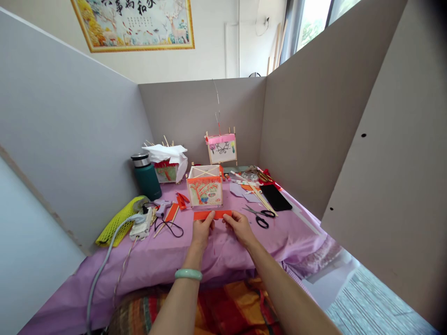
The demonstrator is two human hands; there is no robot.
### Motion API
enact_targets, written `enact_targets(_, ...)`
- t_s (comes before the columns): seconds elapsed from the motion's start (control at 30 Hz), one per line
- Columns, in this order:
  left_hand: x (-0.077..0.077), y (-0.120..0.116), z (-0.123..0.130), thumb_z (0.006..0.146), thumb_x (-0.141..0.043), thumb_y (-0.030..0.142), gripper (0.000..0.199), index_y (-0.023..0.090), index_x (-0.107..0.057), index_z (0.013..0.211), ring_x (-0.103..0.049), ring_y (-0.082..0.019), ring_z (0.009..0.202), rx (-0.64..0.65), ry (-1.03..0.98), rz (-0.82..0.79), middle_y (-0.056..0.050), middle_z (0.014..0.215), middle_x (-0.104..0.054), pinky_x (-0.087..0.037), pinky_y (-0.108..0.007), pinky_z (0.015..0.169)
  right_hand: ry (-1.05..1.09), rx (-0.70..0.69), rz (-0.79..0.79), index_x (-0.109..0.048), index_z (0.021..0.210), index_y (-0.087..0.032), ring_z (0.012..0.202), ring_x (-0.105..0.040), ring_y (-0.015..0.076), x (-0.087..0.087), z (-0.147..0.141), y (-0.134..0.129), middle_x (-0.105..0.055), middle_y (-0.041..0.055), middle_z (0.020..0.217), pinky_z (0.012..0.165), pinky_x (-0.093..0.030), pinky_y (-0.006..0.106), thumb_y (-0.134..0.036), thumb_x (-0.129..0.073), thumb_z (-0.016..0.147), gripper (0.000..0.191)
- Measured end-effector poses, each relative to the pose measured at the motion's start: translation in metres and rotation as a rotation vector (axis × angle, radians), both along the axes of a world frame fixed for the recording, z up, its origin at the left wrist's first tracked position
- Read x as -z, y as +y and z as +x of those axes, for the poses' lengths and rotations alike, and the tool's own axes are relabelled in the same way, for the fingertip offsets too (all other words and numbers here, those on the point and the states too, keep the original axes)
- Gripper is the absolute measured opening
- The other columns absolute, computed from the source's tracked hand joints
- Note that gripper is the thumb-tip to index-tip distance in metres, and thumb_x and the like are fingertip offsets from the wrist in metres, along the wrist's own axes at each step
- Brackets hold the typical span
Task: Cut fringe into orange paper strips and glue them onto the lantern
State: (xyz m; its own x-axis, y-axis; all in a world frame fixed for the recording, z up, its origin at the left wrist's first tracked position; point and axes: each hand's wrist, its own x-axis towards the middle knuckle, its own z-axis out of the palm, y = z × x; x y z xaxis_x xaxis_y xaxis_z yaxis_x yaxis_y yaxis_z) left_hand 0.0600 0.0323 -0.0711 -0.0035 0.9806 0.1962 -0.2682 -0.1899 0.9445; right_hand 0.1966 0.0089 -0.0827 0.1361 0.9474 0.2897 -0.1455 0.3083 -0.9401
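Both hands pinch a strip of orange-red paper (222, 214) held level near the front of the table. My left hand (202, 229) grips its lower edge around the middle, thumb on top, with a pale green bangle on the wrist. At the right end, my right hand (239, 224) holds the strip between thumb and fingers. Just behind the paper stands a box-shaped lantern (205, 191) framed with thin sticks, its front panel painted with an orange tree. Black-handled scissors (260, 217) lie open to the right of my right hand.
Left on the purple cloth (146, 260) are a green bottle (146, 179), a power strip (142, 227), a glue gun (162, 207) and a red stapler-like tool (182, 200). A black phone (275, 197) lies right. Behind hangs another lantern (222, 149). Grey partitions (202, 104) enclose the table.
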Motion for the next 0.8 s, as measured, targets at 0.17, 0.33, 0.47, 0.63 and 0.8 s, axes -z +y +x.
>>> enact_targets(0.17,0.0025,0.0062,-0.0028,0.071,-0.067,0.057,0.045,0.012,-0.065,0.068,-0.042,-0.008,0.041,0.028,-0.134,-0.027,0.002,0.044,-0.049,-0.030,-0.022,0.044,0.126,0.053,-0.064,-0.062,0.073,-0.018,0.051,-0.044,0.0092,0.0013,-0.0001,0.0026,-0.058,-0.0032,0.062,0.049,-0.032,0.022,-0.048,-0.070,0.070,0.031)
enact_targets(0.33,0.0019,0.0063,-0.0047,0.062,-0.078,0.044,0.038,0.013,-0.067,0.081,-0.044,-0.006,0.043,0.019,-0.220,-0.025,0.003,0.061,-0.059,-0.032,-0.020,0.044,0.250,0.103,-0.065,-0.058,0.071,-0.019,0.048,-0.041,0.0082,0.0020,0.0008,0.0066,-0.054,-0.0046,0.060,0.046,-0.029,0.021,-0.047,-0.072,0.067,0.032)
enact_targets(0.47,-0.0003,0.0013,-0.0047,0.066,-0.074,0.050,0.038,0.013,-0.066,0.075,-0.049,-0.010,0.044,0.143,-0.133,-0.038,0.000,0.056,-0.058,-0.037,-0.022,0.044,0.394,0.174,-0.040,-0.053,0.069,-0.021,0.048,-0.041,0.0085,0.0005,0.0027,0.0085,-0.051,-0.0060,0.058,0.046,-0.028,0.021,-0.047,-0.072,0.066,0.032)
enact_targets(0.63,-0.0011,-0.0002,-0.0040,0.069,-0.069,0.059,0.047,0.013,-0.063,0.070,-0.056,-0.014,0.051,0.238,-0.040,-0.073,-0.006,0.062,-0.064,-0.043,-0.025,0.048,0.199,0.069,-0.031,-0.054,0.067,-0.020,0.049,-0.040,0.0092,-0.0009,0.0024,0.0024,-0.051,-0.0055,0.055,0.048,-0.028,0.022,-0.042,-0.068,0.072,0.026)
enact_targets(0.8,-0.0015,-0.0011,-0.0032,0.061,-0.080,0.050,0.044,0.015,-0.058,0.073,-0.062,-0.016,0.053,0.499,0.153,-0.064,-0.008,0.071,-0.069,-0.049,-0.028,0.056,0.064,0.035,-0.007,-0.056,0.068,-0.020,0.051,-0.042,0.0100,0.0026,-0.0003,0.0015,-0.051,-0.0054,0.058,0.049,-0.031,0.023,-0.044,-0.066,0.074,0.027)
